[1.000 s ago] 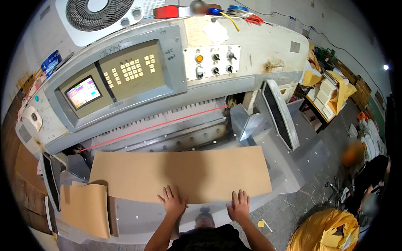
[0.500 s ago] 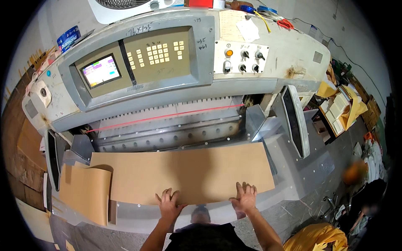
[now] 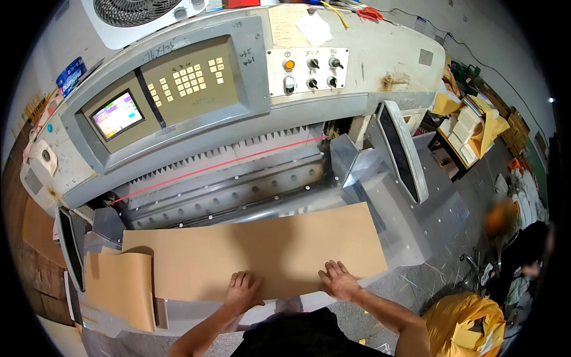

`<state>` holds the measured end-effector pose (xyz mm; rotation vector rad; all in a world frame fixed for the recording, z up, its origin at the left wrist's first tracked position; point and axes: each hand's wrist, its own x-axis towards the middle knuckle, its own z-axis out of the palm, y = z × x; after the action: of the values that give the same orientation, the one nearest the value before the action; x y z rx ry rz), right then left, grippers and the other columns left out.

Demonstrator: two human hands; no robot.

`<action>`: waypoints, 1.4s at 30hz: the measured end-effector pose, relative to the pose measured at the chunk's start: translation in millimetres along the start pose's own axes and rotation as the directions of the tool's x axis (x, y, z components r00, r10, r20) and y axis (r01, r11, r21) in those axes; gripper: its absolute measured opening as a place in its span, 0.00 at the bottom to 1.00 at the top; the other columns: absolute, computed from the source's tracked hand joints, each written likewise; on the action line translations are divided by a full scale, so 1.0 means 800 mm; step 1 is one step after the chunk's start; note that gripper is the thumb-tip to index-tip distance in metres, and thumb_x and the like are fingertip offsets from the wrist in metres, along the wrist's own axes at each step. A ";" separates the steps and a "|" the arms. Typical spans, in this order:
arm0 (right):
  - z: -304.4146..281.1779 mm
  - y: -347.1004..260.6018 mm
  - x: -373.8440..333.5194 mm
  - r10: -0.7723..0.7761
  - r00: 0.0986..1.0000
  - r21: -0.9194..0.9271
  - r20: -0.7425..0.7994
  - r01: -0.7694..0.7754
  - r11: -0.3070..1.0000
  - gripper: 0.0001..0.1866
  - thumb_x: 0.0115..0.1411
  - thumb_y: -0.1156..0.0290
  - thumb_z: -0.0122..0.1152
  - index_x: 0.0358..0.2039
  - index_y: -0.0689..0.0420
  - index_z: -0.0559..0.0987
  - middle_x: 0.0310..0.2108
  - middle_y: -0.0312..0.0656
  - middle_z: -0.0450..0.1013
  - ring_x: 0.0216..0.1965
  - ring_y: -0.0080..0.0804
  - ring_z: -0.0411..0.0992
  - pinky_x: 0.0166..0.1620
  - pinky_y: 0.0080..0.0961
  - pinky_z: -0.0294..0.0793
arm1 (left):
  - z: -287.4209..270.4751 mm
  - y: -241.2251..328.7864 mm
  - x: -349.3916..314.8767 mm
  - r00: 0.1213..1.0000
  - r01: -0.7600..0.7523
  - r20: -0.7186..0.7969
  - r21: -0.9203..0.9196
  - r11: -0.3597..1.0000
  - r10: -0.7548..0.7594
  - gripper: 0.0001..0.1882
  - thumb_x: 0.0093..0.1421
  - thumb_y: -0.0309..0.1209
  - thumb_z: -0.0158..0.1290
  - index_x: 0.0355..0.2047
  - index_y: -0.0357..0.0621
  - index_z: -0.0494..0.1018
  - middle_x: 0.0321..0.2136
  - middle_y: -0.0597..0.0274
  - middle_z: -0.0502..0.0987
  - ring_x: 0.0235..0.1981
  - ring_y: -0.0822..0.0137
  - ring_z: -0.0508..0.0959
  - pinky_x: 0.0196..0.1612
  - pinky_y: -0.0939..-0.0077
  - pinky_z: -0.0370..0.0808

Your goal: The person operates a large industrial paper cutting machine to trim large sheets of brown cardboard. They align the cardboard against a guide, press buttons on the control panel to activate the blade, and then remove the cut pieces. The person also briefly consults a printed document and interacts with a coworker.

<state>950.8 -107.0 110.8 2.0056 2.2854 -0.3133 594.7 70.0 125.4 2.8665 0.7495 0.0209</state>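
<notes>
On the cutter's bench (image 3: 410, 238) | brown cardboard sheet (image 3: 256, 250) lies flat (long side across) | left hand (image 3: 242, 291) and right hand (image 3: 339, 279) press its near edge, palms flat, grasping nothing

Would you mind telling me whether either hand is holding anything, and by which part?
Nothing is gripped. The left hand and right hand lie flat, palms down, on the near edge of the brown cardboard sheet.
</notes>
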 end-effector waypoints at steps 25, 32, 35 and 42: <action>-0.055 0.000 0.002 0.114 0.985 0.071 -0.130 -0.105 0.992 0.45 0.53 0.64 0.67 0.71 0.53 0.63 0.68 0.51 0.63 0.72 0.50 0.58 0.74 0.53 0.52 | 0.004 0.015 0.047 0.995 -0.099 0.001 0.036 0.994 0.099 0.22 0.59 0.35 0.55 0.53 0.40 0.74 0.48 0.48 0.78 0.51 0.47 0.77 0.65 0.46 0.64; -0.077 -0.007 0.013 -0.029 0.988 0.003 -0.151 0.030 1.000 0.46 0.55 0.59 0.67 0.73 0.53 0.60 0.74 0.47 0.55 0.76 0.45 0.50 0.75 0.52 0.48 | 0.033 0.038 0.042 0.961 -0.061 -0.250 0.218 0.974 0.116 0.21 0.59 0.36 0.55 0.53 0.45 0.76 0.44 0.54 0.78 0.48 0.50 0.77 0.67 0.39 0.61; -0.079 -0.021 0.033 -0.104 0.980 -0.063 -0.170 0.095 0.994 0.43 0.56 0.61 0.66 0.72 0.53 0.62 0.74 0.44 0.56 0.76 0.45 0.49 0.74 0.54 0.48 | 0.046 0.029 0.033 0.971 -0.039 -0.234 0.078 0.996 0.057 0.20 0.58 0.35 0.57 0.51 0.45 0.77 0.42 0.56 0.78 0.49 0.53 0.76 0.71 0.36 0.55; -0.037 0.012 0.057 -0.083 0.982 0.207 0.170 0.047 0.977 0.29 0.62 0.60 0.62 0.65 0.47 0.73 0.64 0.39 0.72 0.64 0.42 0.68 0.67 0.46 0.63 | -0.002 0.034 0.030 0.997 -0.043 -0.069 0.018 0.999 0.044 0.23 0.53 0.36 0.61 0.49 0.45 0.79 0.47 0.56 0.79 0.56 0.53 0.75 0.71 0.33 0.53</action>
<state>955.8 -55.4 130.0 1.9006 2.2905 -0.7270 629.0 58.9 130.7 2.9105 0.7025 0.1213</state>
